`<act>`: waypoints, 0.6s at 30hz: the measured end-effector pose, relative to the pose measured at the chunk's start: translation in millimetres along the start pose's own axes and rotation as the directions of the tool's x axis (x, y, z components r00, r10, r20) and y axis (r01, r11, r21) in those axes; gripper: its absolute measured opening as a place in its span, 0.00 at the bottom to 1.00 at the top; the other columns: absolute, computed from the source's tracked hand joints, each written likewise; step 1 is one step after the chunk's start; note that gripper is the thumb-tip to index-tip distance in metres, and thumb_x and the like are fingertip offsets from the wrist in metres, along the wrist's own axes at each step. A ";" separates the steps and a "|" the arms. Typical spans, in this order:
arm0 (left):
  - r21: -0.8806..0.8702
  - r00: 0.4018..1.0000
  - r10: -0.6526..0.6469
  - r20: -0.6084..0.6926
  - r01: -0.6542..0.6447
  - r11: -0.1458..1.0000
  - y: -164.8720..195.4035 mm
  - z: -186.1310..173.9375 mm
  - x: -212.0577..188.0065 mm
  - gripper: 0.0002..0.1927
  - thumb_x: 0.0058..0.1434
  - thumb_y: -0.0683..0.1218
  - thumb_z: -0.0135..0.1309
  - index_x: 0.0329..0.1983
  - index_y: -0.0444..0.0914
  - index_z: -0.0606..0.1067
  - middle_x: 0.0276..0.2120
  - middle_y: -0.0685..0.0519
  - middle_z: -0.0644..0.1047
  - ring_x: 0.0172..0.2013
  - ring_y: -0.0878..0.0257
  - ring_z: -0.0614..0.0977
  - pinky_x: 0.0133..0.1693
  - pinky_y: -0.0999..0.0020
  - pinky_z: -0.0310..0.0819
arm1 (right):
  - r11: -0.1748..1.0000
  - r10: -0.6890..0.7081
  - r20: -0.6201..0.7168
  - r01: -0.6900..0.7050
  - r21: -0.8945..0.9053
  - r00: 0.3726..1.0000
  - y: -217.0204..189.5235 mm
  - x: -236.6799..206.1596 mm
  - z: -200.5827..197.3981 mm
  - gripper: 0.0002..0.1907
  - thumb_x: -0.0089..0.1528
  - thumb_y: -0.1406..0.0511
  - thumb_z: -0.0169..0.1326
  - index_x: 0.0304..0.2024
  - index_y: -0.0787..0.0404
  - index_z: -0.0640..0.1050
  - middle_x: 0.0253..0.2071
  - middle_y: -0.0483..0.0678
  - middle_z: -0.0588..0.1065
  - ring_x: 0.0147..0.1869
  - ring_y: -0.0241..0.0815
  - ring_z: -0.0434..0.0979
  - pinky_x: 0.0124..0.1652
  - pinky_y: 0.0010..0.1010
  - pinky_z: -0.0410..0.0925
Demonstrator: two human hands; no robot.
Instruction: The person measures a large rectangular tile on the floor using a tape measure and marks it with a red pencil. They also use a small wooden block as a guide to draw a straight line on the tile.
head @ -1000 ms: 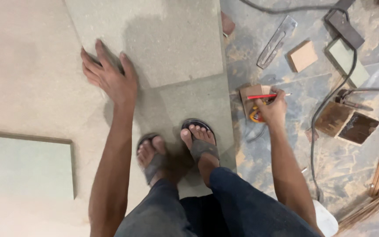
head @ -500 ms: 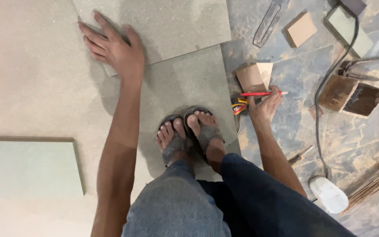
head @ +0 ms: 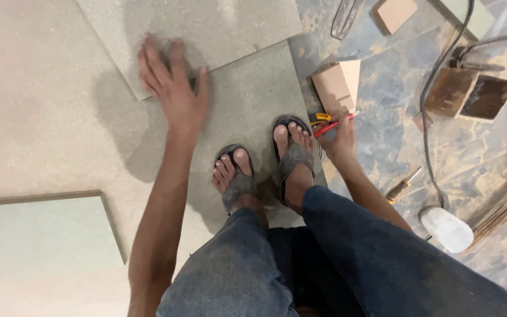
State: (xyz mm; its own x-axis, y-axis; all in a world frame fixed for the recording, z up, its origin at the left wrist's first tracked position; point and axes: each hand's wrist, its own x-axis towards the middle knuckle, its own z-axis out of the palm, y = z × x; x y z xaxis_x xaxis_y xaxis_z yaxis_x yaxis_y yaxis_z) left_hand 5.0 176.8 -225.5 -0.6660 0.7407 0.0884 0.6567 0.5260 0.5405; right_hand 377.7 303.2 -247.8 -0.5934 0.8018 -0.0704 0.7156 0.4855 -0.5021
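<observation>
My left hand [head: 171, 88] lies flat, fingers spread, on the corner of a grey-green board [head: 206, 23] that overlaps a second board [head: 247, 100] under my feet. My right hand [head: 338, 138] holds a red pencil [head: 334, 124] beside my right foot, close to a yellow tool [head: 322, 117] on the floor. Both feet in grey sandals stand on the lower board. I am squatting, with jeans-clad knees at the bottom of the view.
A small wood block [head: 338, 82] lies just beyond my right hand. A screwdriver [head: 403, 185], a white container [head: 447, 229], a black cable [head: 426, 117], dark wood pieces [head: 470, 91] and more offcuts lie on the dusty floor at right. Another board [head: 36, 235] lies lower left.
My left hand has slid down and right across the top board. My right hand with the pencil has drawn in closer to my right foot.
</observation>
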 end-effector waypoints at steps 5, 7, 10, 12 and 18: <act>-0.178 0.987 0.140 -0.076 -0.151 0.972 37.0 14.5 -5.3 0.31 0.71 0.47 0.61 0.74 0.39 0.65 0.76 0.42 0.50 0.76 0.40 0.50 0.75 0.37 0.46 | 0.958 0.283 0.122 -0.286 0.010 0.951 -0.9 -1.1 -0.4 0.27 0.50 0.65 0.73 0.45 0.61 0.72 0.38 0.55 0.76 0.38 0.54 0.77 0.41 0.43 0.71; -0.258 0.985 0.161 -0.063 -0.172 0.951 51.7 15.7 -14.5 0.26 0.70 0.46 0.61 0.69 0.40 0.69 0.75 0.44 0.55 0.75 0.41 0.54 0.74 0.40 0.50 | 0.972 0.232 0.085 -0.234 0.010 0.969 -2.0 -5.0 -0.8 0.27 0.49 0.64 0.74 0.44 0.62 0.72 0.34 0.55 0.76 0.36 0.54 0.78 0.38 0.43 0.71; -0.412 0.981 0.194 0.005 -0.175 0.894 70.7 16.7 -21.5 0.23 0.67 0.42 0.59 0.64 0.37 0.71 0.71 0.44 0.60 0.73 0.41 0.59 0.72 0.44 0.55 | 0.938 0.334 0.155 -0.345 0.046 0.930 -0.6 -7.6 -7.1 0.26 0.49 0.61 0.74 0.42 0.61 0.72 0.30 0.52 0.77 0.35 0.50 0.81 0.36 0.41 0.72; -0.526 0.972 0.231 0.042 -0.175 0.832 79.2 17.3 -22.8 0.20 0.67 0.41 0.58 0.62 0.37 0.72 0.66 0.46 0.67 0.68 0.45 0.67 0.69 0.49 0.63 | 0.943 0.322 0.158 -0.331 0.034 0.934 1.5 -2.7 -18.0 0.24 0.52 0.62 0.72 0.43 0.61 0.73 0.31 0.51 0.78 0.36 0.50 0.83 0.37 0.40 0.73; -0.795 0.952 0.233 0.197 0.017 0.606 101.7 15.5 -13.7 0.16 0.71 0.41 0.51 0.61 0.35 0.73 0.57 0.43 0.77 0.57 0.48 0.81 0.58 0.58 0.76 | 0.989 -0.102 -0.156 0.083 -0.122 0.982 -27.1 59.2 -96.5 0.25 0.60 0.67 0.76 0.45 0.63 0.70 0.43 0.56 0.78 0.44 0.53 0.79 0.45 0.40 0.73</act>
State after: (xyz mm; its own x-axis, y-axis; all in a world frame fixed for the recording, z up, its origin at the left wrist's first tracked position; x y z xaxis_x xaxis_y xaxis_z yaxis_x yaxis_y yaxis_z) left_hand 86.4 226.6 -184.8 -0.4116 0.9102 0.0449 0.1055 -0.0014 0.9944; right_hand 358.7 371.1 -155.1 -0.5982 0.7928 0.1164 0.7037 0.5893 -0.3970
